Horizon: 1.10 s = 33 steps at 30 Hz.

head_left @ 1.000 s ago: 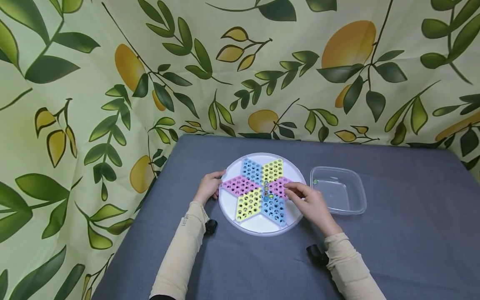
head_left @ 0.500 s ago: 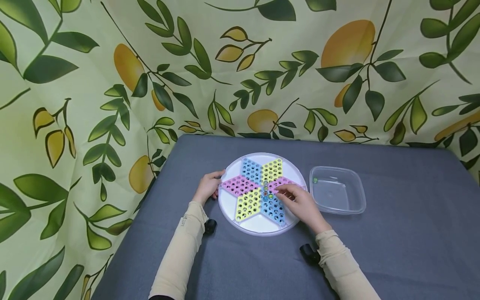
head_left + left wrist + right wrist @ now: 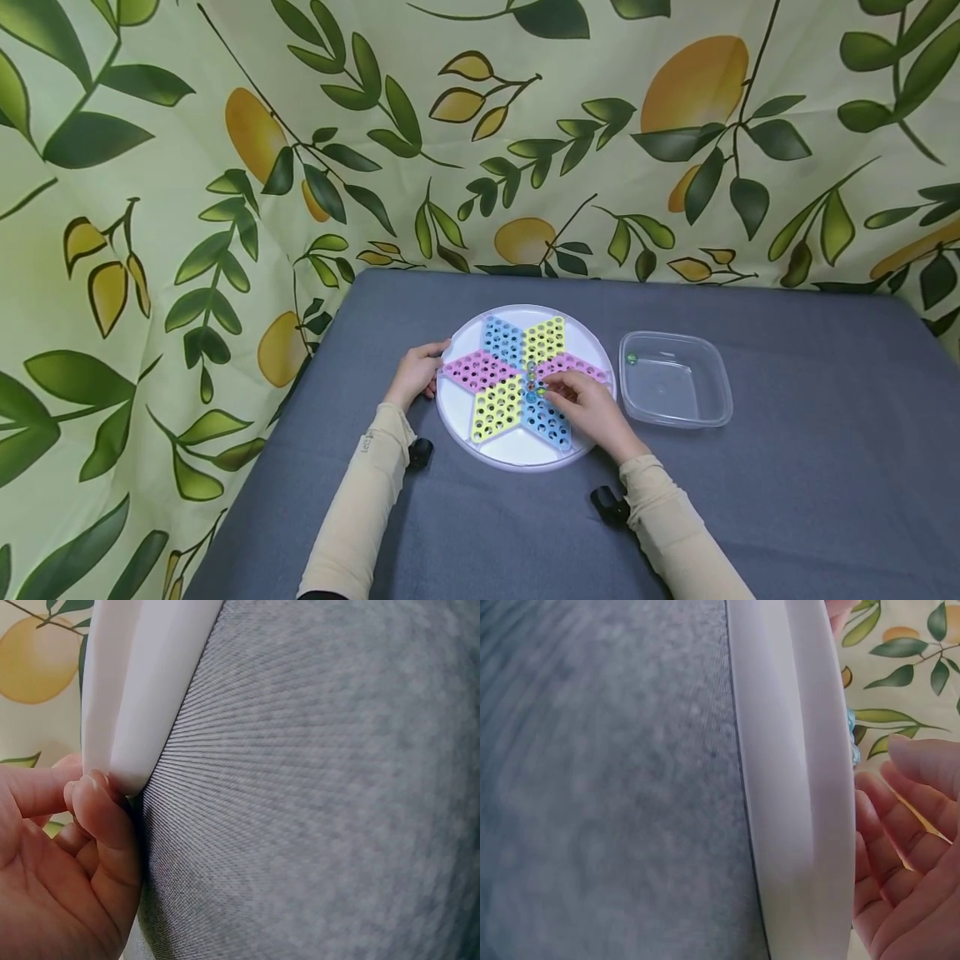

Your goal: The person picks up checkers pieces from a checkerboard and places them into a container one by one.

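Observation:
A round white Chinese checkers board (image 3: 519,455) with a star of blue, yellow and pink holed sections lies on the table. My left hand (image 3: 415,374) grips its left rim, fingers and thumb at the edge in the left wrist view. Several glass marbles (image 3: 532,397) sit near the star's centre. My right hand (image 3: 588,408) is over the board's right side, with fingertips right at a yellow-green marble (image 3: 541,391). In the right wrist view, the right thumb and fingers are slightly bent with a gap between them; blue marbles (image 3: 852,739) show beyond the rim.
Right of the board stands a clear plastic container (image 3: 678,421) with a green marble (image 3: 632,359) at its left side. A grey cloth covers the table (image 3: 825,467). Behind hangs a fabric backdrop (image 3: 420,208) printed with leaves and fruit.
My right hand has moved left over the board, from the pink section to the marbles near the centre. The marble in the container has shifted slightly. My left hand stays at the rim.

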Each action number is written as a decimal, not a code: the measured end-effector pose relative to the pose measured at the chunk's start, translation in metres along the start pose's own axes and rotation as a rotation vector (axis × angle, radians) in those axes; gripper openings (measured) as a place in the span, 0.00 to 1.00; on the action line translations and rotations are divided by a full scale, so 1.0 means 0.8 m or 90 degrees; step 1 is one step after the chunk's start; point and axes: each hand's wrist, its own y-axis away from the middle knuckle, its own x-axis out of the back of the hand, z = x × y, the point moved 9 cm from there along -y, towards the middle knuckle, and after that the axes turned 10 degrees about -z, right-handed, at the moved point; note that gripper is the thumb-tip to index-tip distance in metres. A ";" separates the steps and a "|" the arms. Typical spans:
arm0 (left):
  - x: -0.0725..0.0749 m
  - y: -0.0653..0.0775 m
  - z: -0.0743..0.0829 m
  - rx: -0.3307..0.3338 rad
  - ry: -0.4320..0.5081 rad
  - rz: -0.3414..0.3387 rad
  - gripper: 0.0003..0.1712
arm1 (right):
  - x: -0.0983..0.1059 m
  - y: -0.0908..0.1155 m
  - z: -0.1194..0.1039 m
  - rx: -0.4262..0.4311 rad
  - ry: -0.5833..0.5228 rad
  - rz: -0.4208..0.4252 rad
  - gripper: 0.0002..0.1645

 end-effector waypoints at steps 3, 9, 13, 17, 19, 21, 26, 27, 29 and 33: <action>0.000 0.000 0.001 0.001 0.000 -0.001 0.24 | -0.002 -0.002 0.001 -0.003 0.003 -0.002 0.14; -0.001 0.000 -0.001 0.000 0.003 0.001 0.24 | -0.006 -0.004 0.004 -0.028 0.010 -0.019 0.14; -0.001 -0.001 -0.002 -0.002 -0.002 0.001 0.24 | -0.007 -0.008 0.003 -0.039 0.022 -0.032 0.16; 0.000 -0.002 -0.002 0.000 -0.001 0.000 0.24 | -0.007 -0.010 0.002 -0.052 0.030 -0.040 0.17; 0.000 -0.002 -0.002 0.002 0.003 0.000 0.24 | -0.008 -0.011 0.002 -0.054 0.038 -0.040 0.18; 0.000 -0.002 -0.002 0.005 0.006 0.000 0.24 | -0.009 -0.012 0.002 -0.057 0.048 -0.042 0.18; -0.001 -0.002 -0.001 0.006 0.000 -0.002 0.24 | -0.011 -0.015 0.003 -0.068 0.067 -0.043 0.17; -0.001 -0.002 -0.002 0.006 -0.001 -0.002 0.24 | -0.011 -0.015 0.003 -0.070 0.068 -0.041 0.16; -0.001 -0.003 -0.002 0.005 -0.001 -0.002 0.24 | -0.011 -0.015 0.004 -0.072 0.072 -0.038 0.15; -0.001 -0.002 -0.003 0.005 0.004 -0.001 0.24 | -0.011 -0.015 0.004 -0.072 0.072 -0.036 0.14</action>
